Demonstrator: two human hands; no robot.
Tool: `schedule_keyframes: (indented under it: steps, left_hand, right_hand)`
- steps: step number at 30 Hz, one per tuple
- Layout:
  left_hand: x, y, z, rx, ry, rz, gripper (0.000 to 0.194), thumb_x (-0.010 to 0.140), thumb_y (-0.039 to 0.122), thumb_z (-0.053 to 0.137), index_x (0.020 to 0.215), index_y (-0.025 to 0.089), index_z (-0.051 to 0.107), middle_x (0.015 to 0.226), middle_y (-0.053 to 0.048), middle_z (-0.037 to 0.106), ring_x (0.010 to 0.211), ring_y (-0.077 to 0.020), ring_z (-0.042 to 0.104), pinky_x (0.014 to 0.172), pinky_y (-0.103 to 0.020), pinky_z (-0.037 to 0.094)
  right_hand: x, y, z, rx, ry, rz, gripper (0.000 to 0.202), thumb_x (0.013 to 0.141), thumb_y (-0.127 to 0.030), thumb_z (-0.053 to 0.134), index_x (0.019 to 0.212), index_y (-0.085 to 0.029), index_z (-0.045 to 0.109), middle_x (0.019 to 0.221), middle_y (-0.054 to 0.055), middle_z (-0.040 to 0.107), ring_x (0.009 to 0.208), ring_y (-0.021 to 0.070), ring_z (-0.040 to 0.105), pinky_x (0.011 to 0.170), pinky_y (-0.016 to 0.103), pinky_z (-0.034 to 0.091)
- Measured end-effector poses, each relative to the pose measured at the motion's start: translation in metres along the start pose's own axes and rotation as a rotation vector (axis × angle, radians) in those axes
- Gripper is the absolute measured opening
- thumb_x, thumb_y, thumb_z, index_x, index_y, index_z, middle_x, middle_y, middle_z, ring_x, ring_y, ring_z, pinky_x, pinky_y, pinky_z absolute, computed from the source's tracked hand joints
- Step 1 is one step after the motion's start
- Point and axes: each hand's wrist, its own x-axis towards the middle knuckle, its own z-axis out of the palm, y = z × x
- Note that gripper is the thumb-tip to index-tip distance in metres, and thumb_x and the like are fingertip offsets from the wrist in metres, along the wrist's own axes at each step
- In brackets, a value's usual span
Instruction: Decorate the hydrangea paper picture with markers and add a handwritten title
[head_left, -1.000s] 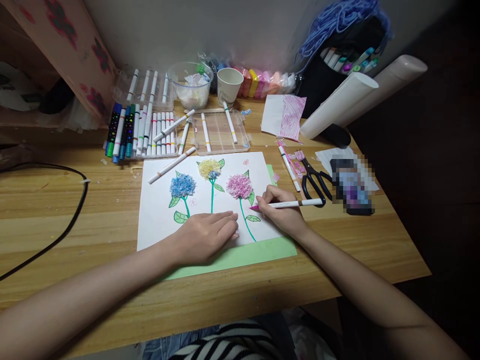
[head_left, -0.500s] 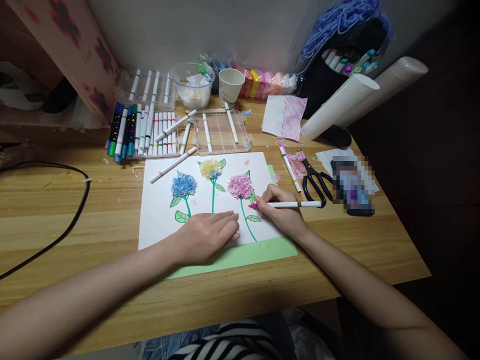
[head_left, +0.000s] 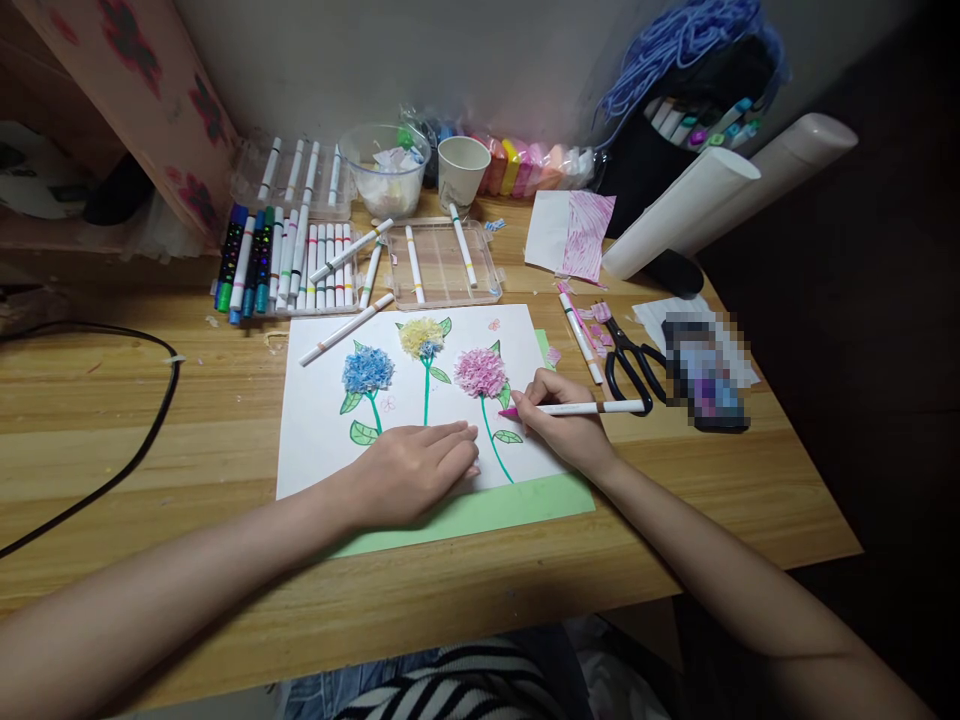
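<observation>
My right hand [head_left: 559,415] grips a white marker [head_left: 589,408] with a pink tip, which points left at the paper near the pink flower's stem. My left hand [head_left: 412,470] lies flat across the lower part of the white paper [head_left: 315,410], fingers stretched to the right. On that sheet are a blue flower [head_left: 367,371], a yellow flower [head_left: 422,338] and a pink flower [head_left: 481,372], all with crinkled raised heads and drawn green stems and leaves. Small outlined flowers also show. Green paper [head_left: 517,508] sticks out beneath the sheet. My left hand covers the lower stems of two flowers.
Black-handled scissors [head_left: 634,360] and a blurred-out phone-like object [head_left: 709,385] lie to the right. Behind the paper are marker cases [head_left: 450,285] with several markers, a clear bowl [head_left: 386,180] and a paper cup [head_left: 463,170]. A black cable [head_left: 169,400] curves at left.
Almost nothing differs. The marker in my right hand has shifted very slightly, its tip staying by the pink flower's stem; my left hand is still.
</observation>
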Motion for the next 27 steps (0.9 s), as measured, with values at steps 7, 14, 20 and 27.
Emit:
schedule_keyframes:
  steps: [7, 14, 20, 27]
  left_hand:
    - [-0.001, 0.001, 0.001, -0.004, 0.000, -0.002, 0.026, 0.095, 0.022, 0.035, 0.085, 0.012, 0.056, 0.101, -0.013, 0.070, 0.096, -0.0203, 0.066, 0.069, -0.030, 0.059]
    - [0.002, -0.007, -0.015, 0.047, 0.139, 0.007, 0.025, 0.095, 0.023, 0.033, 0.088, 0.014, 0.055, 0.092, -0.008, 0.071, 0.087, -0.0168, 0.068, 0.068, -0.028, 0.056]
    - [-0.038, -0.041, -0.067, 0.348, 0.312, -0.519, 0.024, 0.094, 0.022, 0.035, 0.091, 0.016, 0.057, 0.080, -0.005, 0.069, 0.070, -0.0153, 0.064, 0.061, -0.025, 0.046]
    - [-0.083, -0.060, -0.078, 0.344, 0.196, -0.706, 0.030, 0.097, 0.027, 0.032, 0.089, 0.017, 0.059, 0.074, -0.003, 0.066, 0.065, -0.0165, 0.062, 0.058, -0.025, 0.045]
  right_hand:
    - [0.001, -0.003, 0.001, 0.009, 0.019, 0.001, 0.031, 0.083, -0.028, 0.058, 0.058, -0.020, 0.042, 0.052, -0.004, 0.048, 0.051, 0.0108, 0.046, 0.055, 0.026, 0.037]
    - [0.006, 0.002, -0.003, 0.295, 0.112, 0.100, 0.031, 0.082, -0.036, 0.060, 0.062, -0.022, 0.042, 0.045, -0.006, 0.047, 0.039, 0.0091, 0.040, 0.042, 0.023, 0.031]
    - [0.011, 0.005, -0.005, 0.525, 0.237, 0.093, 0.023, 0.082, -0.037, 0.058, 0.071, -0.023, 0.044, 0.053, -0.006, 0.046, 0.040, 0.0086, 0.037, 0.039, 0.022, 0.024]
    - [0.012, 0.001, -0.004, 0.595, 0.316, 0.086, 0.014, 0.079, -0.030, 0.060, 0.076, -0.024, 0.048, 0.055, -0.006, 0.043, 0.040, 0.0083, 0.035, 0.039, 0.023, 0.023]
